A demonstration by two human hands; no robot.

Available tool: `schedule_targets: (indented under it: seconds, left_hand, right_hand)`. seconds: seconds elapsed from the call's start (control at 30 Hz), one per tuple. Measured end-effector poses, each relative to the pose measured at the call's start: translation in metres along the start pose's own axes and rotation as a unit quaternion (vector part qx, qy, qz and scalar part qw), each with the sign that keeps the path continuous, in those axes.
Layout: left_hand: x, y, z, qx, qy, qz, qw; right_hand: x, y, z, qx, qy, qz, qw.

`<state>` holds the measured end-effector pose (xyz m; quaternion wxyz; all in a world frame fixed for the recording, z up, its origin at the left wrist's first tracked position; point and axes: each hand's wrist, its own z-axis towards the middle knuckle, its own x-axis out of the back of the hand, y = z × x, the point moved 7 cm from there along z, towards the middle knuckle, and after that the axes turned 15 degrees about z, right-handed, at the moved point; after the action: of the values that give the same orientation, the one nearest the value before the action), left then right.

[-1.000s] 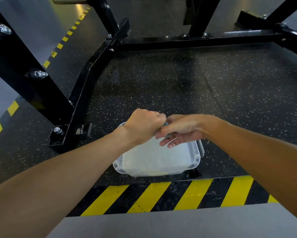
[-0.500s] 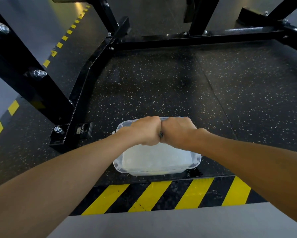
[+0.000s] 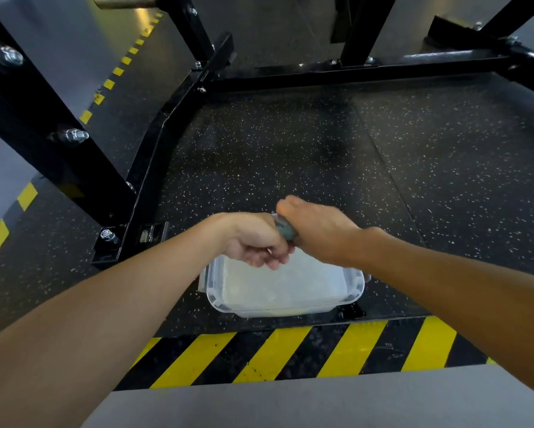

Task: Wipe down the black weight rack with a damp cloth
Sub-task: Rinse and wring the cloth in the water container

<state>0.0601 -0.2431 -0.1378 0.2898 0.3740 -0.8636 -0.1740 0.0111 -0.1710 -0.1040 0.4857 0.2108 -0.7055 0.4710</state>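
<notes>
Both hands, left (image 3: 255, 239) and right (image 3: 316, 231), clench a twisted cloth (image 3: 285, 231) over the tub (image 3: 357, 285); soft, wet, probably slippery, best gripped by its ends.

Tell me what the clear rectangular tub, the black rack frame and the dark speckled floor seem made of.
Clear rectangular tub: probably plastic, translucent and glossy, with a moulded rolled rim.
Black rack frame: likely steel, glossy black paint or powder coat, joined with shiny bolts.
Dark speckled floor: looks like matte rubber matting, pale flecks and a seam between tiles.
</notes>
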Motion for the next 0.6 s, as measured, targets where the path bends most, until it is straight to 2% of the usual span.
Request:
schedule_targets:
  seconds: [0.03,0.1,0.17,0.2,0.33,0.47,0.53,0.6]
  left_hand:
    - [0.002,-0.003,-0.001,-0.004,0.001,-0.034,0.999]
    - [0.004,-0.005,-0.004,-0.035,-0.007,-0.09,0.995]
    - [0.007,-0.005,-0.008,-0.09,-0.021,-0.156,0.983]
    - [0.008,-0.005,-0.01,-0.116,-0.026,-0.202,0.972]
    - [0.019,-0.006,-0.013,-0.179,-0.003,-0.337,0.924]
    - [0.029,-0.007,-0.014,-0.17,0.069,-0.402,0.897]
    - [0.035,-0.007,-0.013,-0.166,0.115,-0.43,0.88]
    - [0.04,-0.008,-0.012,-0.159,0.16,-0.477,0.849]
  right_hand:
    - [0.001,0.003,0.002,-0.026,-0.012,0.157,0.987]
    - [0.002,0.005,0.001,-0.072,-0.038,0.404,0.911]
    - [0.001,0.009,-0.003,-0.117,-0.056,0.52,0.845]
    - [0.0,0.013,-0.004,-0.139,-0.062,0.547,0.823]
    - [-0.004,0.032,-0.006,-0.191,-0.049,0.593,0.781]
    - [0.004,0.04,-0.005,-0.209,0.028,0.649,0.731]
    - [0.006,0.039,-0.004,-0.204,0.018,0.662,0.721]
    - [0.009,0.031,-0.003,-0.18,-0.011,0.695,0.696]
